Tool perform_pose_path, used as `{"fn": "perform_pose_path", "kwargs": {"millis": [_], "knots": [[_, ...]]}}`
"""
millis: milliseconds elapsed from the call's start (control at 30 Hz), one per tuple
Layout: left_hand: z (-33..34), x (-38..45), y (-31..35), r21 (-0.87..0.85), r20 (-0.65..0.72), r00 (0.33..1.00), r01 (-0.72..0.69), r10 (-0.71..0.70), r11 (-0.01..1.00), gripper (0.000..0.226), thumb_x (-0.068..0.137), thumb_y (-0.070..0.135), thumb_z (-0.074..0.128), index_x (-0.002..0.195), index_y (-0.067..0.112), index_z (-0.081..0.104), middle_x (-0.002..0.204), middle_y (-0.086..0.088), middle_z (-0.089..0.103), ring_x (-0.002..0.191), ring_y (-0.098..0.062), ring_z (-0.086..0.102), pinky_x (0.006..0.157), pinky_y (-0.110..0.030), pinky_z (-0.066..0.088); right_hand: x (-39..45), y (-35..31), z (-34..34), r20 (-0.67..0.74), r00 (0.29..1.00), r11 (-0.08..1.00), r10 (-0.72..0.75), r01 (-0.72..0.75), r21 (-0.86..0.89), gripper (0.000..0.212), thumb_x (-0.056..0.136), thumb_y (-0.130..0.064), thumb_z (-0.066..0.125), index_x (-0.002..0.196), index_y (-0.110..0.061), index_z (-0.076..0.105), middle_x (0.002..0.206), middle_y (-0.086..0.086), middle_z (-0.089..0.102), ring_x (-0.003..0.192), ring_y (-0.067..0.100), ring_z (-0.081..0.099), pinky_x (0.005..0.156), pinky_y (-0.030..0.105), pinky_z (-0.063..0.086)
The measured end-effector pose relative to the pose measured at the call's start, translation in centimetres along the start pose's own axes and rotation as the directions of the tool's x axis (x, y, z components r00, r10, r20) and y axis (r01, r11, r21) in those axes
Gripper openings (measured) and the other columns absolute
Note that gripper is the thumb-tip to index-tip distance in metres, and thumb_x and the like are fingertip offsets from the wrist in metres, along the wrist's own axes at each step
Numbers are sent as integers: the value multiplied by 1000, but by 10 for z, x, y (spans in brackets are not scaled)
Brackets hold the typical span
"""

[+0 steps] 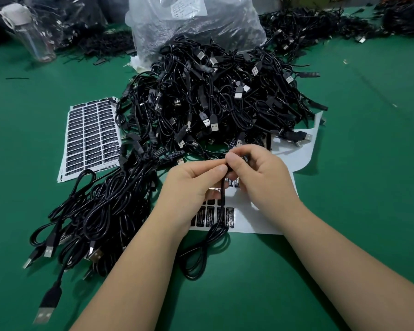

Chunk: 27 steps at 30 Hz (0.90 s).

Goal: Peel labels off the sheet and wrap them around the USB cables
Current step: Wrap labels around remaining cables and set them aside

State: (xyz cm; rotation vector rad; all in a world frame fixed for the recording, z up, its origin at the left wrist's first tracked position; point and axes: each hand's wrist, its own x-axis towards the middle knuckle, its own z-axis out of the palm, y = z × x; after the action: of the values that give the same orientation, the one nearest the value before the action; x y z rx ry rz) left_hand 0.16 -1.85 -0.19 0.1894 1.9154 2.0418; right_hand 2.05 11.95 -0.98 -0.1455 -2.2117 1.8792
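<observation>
Factory packing bench: bulk cable heaps (225, 91)

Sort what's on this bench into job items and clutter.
Job: held cable pinched by left hand and right hand; used sheet; full sheets; unlabelled pile; labelled pile.
Clutter: bottle; plastic bag; far cable heaps.

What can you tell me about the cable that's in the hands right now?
The cable is thin, black and rubbery-looking. Both hands pinch its upper end: left hand, right hand. What is between the fingertips is hidden. From there it hangs down across the label sheet, and its lower part lies in loose loops on the green table. No plug shows.
</observation>
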Motion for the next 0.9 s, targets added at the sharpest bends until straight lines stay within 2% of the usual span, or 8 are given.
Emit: {"fn": "perform_pose_path", "kwargs": {"millis": [67,133,200,300,400,533,633,900], "knots": [[1,1,-1,1,-11,1000,14,-14,1000,21,90,10,61,94,23,77,90,-7,75,83,-17,70,73,-31,56,0,2,0,-17,1000,1000,9,-9,20,16,97,-20,52,90,-27,64,69,-7,67,54,-3,59,54,9,43],[1,2,-1,-20,-33,999,27,-28,999,21,90,9,61,91,21,78,84,-6,75,67,-8,65,60,-22,54,0,2,-1,-17,999,999,39,-38,13,21,100,-20,45,94,-27,64,69,5,69,50,1,54,54,15,44],[1,3,-1,-30,-72,997,27,-29,999,23,91,8,60,88,22,77,79,-2,74,60,-5,61,53,-17,49,1,1,-3,6,997,994,82,-83,73,21,100,-21,45,97,-24,65,73,7,71,52,7,53,55,19,46],[-2,5,-1,-48,-114,993,16,-21,999,23,92,8,59,89,23,76,79,-1,74,61,-7,62,54,-17,50,2,-2,-5,80,995,990,64,-74,120,10,92,-17,60,98,-22,66,78,0,74,63,3,62,58,16,48],[-3,6,-2,-53,-117,993,11,-17,999,24,92,8,59,89,24,76,77,-1,73,60,-8,61,55,-19,50,2,-3,-5,114,993,993,28,-41,113,17,87,-11,67,100,-22,64,78,-3,73,64,-1,62,59,13,47],[-4,7,-2,-85,-85,996,11,-18,996,21,89,9,63,89,23,78,81,-4,74,64,-10,61,57,-21,51,3,-5,-11,122,992,986,29,-48,159,17,87,-9,64,99,-21,68,70,-7,68,59,2,56,59,15,48],[-3,6,0,-78,-76,997,-9,3,997,18,84,10,70,90,25,77,87,-3,76,68,-9,61,59,-19,51,3,-5,-13,132,990,971,40,-70,227,18,90,-12,59,103,-19,69,76,-3,66,60,6,55,61,17,50],[2,1,2,99,-182,974,-115,132,988,22,82,5,72,91,25,74,70,8,72,57,-1,60,52,-15,48,3,-4,-12,145,986,946,83,-124,300,22,97,-14,49,102,-15,69,73,-3,68,60,6,54,59,16,49]]}}
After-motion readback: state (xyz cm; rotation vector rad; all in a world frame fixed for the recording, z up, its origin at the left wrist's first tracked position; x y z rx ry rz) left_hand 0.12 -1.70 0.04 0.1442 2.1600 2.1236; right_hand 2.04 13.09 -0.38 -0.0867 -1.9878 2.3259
